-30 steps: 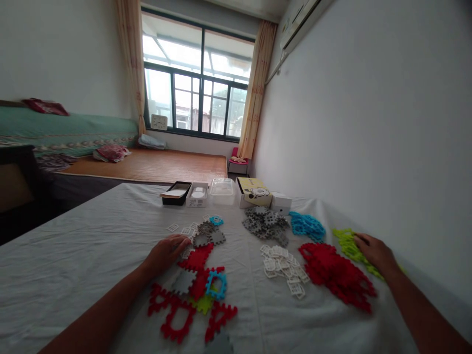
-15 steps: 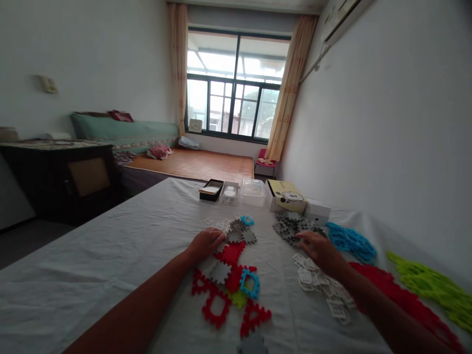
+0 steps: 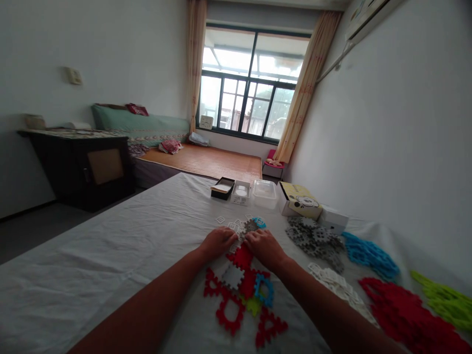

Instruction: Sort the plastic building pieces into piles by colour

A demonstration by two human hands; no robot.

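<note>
My left hand (image 3: pixel 221 242) is closed at the left edge of a grey toothed interlocking tile (image 3: pixel 241 237). From the right, my right hand (image 3: pixel 266 248) meets the same grey tile with its fingers curled and hides part of it. Behind them lie another grey tile (image 3: pixel 250 225) and a blue tile (image 3: pixel 260 222). Just below my hands is a red tile (image 3: pixel 241 256), joined to more red pieces, a light grey tile (image 3: pixel 233 277), a blue frame piece (image 3: pixel 264 290) and a lime green piece (image 3: pixel 252 305). Small white pieces (image 3: pixel 233 226) lie beyond my left hand.
To the right are piles of grey tiles (image 3: pixel 313 238), white pieces (image 3: pixel 339 285), blue pieces (image 3: pixel 370 255), red pieces (image 3: pixel 405 314) and lime pieces (image 3: pixel 442 295). A black box (image 3: pixel 222 189), a clear plastic tub (image 3: pixel 264 194) and a yellow box (image 3: pixel 300 199) stand at the far edge.
My right hand has moved left from the grey pile to the grey tile beside my left hand. The view has turned slightly left.
</note>
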